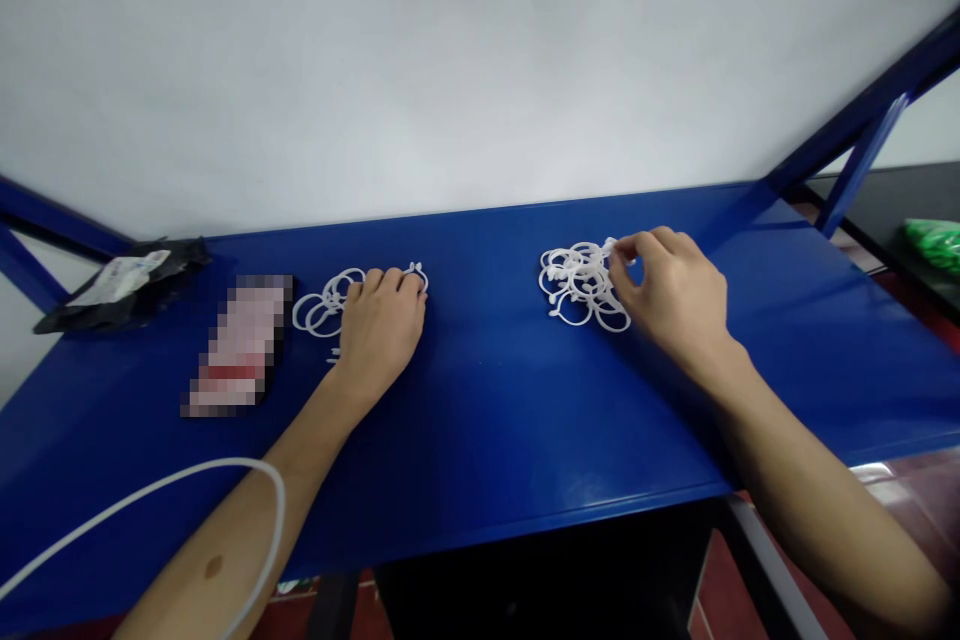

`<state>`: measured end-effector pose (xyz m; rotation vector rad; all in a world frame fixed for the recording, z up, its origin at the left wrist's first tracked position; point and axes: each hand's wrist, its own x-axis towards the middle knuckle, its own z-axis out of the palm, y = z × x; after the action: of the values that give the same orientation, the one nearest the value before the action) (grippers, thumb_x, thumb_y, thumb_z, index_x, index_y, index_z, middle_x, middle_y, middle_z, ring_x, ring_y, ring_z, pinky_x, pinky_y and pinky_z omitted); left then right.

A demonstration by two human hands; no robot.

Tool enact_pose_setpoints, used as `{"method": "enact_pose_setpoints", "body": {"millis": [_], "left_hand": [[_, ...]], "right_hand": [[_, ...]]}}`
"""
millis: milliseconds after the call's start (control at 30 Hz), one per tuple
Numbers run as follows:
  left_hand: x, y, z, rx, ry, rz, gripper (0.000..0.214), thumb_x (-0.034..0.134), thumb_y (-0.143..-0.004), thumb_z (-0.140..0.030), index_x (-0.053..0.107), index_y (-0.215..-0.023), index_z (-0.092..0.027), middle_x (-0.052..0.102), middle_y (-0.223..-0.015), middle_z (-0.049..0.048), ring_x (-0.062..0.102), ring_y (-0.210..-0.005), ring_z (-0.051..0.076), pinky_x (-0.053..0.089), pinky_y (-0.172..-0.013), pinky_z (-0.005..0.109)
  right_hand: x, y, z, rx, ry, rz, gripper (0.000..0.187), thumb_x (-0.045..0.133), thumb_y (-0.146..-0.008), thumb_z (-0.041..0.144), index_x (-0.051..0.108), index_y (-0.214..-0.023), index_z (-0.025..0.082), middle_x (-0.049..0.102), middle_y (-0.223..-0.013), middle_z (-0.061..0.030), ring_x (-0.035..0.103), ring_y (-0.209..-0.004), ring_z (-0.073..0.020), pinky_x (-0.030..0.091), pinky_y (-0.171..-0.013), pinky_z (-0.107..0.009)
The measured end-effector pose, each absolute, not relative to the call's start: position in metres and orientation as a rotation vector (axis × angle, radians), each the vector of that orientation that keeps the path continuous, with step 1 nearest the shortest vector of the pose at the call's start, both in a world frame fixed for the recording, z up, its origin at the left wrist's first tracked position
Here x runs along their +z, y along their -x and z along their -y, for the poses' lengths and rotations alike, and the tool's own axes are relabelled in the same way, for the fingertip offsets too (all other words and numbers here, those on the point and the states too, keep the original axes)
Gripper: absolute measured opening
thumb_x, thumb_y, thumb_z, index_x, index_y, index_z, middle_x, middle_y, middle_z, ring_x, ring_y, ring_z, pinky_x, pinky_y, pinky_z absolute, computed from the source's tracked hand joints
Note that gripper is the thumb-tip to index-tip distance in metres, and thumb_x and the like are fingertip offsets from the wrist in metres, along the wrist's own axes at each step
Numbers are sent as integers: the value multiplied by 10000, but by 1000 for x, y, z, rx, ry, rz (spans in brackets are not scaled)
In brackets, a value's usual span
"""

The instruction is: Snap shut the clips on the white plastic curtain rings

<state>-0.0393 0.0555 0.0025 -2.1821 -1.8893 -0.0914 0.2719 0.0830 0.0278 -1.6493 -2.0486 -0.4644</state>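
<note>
Two small heaps of thin white plastic rings lie on a blue table (487, 400). My left hand (379, 325) rests knuckles up on the left heap (322, 310), fingers curled over the rings and touching one at its far edge. My right hand (671, 295) sits at the right edge of the right heap (581, 285), with thumb and forefinger pinched on a ring at the top of that heap.
A blurred pink-and-white flat object (240, 345) lies left of the left heap. A black bag with a white label (124, 285) sits at the table's far left corner. A white cable (187, 480) loops over my left forearm. Blue frame struts rise at both ends; green items (934, 240) lie far right.
</note>
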Motion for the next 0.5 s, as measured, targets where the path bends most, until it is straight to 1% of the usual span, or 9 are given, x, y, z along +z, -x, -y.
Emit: {"method": "enact_pose_setpoints", "body": {"millis": [133,267,400,500], "left_hand": [[2,38,-55,-118,2174,1864,270,389,-971,-253,635,-938,-146,663,-931,132,558,-955,334,416,-789,448],[2,36,-54,-168,2143,1856,221,416,-947,-252,603,-896,-146,655,-856,126,571,-910,322,418,-773,438],[4,31,-51,-286,2111,1871,174,438,-936,-249,579,-893,-157,639,-783,107,587,-844,296,426,-773,430],[5,27,-47,-431,2162,1852,160,449,-949,-259,567,-897,-163,642,-797,95,584,-828,274,440,-777,421]], "right_hand": [[27,-273,-82,-434,1740,2055,178,548,-921,311,661,-905,174,697,-857,-61,608,-806,-203,280,-528,-289],[27,-271,-81,-364,1777,2095,198,552,-920,334,665,-915,171,707,-864,-62,614,-810,-207,277,-526,-282],[31,-271,-81,-373,1746,2047,204,532,-933,319,673,-912,173,709,-858,-67,609,-806,-207,304,-539,-284],[33,-270,-81,-415,1659,1978,202,510,-947,281,681,-928,176,702,-835,-67,611,-800,-208,362,-571,-293]]}}
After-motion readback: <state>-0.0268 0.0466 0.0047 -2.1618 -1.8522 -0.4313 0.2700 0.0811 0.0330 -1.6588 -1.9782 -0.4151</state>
